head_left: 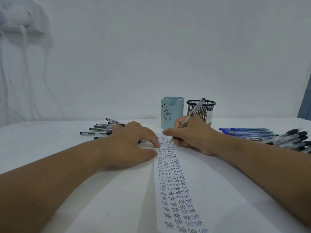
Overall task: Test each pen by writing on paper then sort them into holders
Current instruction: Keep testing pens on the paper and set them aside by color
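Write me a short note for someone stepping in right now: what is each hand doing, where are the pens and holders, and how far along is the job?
Right hand grips a clear pen, tip on the paper at the far end of the "Test" columns.
Left hand lies flat, fingers pressing the paper's left edge.
Holders: light-blue cup and black mesh cup stand side by side beyond the hands; no pens visibly stick out of them.
Done: many rows of "Test" are written.
Left: black-capped pens lie beyond the left hand, blue pens and more dark-capped pens on the right. Which pile is tested cannot be told. Sorting remains.
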The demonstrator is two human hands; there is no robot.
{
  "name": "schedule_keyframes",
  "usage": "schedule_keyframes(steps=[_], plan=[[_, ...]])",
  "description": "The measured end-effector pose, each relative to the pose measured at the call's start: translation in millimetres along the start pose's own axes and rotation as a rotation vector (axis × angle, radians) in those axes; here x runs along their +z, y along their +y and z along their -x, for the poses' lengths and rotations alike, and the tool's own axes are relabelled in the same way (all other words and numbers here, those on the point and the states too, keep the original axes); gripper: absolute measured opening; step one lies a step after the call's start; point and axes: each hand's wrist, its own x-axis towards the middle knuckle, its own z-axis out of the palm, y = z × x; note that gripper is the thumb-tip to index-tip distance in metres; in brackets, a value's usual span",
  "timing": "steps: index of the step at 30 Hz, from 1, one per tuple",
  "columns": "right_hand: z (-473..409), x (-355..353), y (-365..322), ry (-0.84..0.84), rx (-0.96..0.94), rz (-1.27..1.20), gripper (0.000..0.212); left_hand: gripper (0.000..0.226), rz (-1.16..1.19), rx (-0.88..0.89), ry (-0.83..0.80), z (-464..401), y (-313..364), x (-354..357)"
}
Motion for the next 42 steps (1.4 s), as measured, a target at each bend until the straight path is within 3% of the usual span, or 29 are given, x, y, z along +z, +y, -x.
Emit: schedule_keyframes(steps=[3,8,12,16,30,35,39,42], plan=[[-1.1,2.1,2.3,0.054,-0.065,0.179,0.036,0.045,0.029,-0.053,-0.021,-0.5,1.2,-0.5],[1.1,2.6,1.0,0.036,-0.056,0.223,0.034,0.065,-0.075,0.008,-0.048,1.1,7.3,-2.9],[1.8,3.5,0.7,0.031,-0.042,0.249,0.034,0.046,-0.016,-0.014,-0.061,1.6,6.7,-3.6],[1.0,3.4,1.8,0.021,-0.048,0.253,0.035,0.059,0.047,-0.033,-0.061,0.7,2.6,1.5],[0.9,2.8,2.3,-0.010,-0.089,0.283,0.030,0.061,0.083,-0.043,-0.031,-0.3,1.0,4.2],[1.5,3.2,0.3,0.010,-0.114,0.334,0.024,0.033,0.058,-0.042,-0.035,0.7,3.6,2.1],[0.6,2.3,4.0,0.017,-0.104,0.304,0.031,0.045,0.060,-0.063,-0.049,1.9,4.8,1.7],[0.7,2.5,2.6,0.005,-0.118,0.321,0.032,0.034,0.066,-0.058,-0.055,2.8,4.2,1.8]])
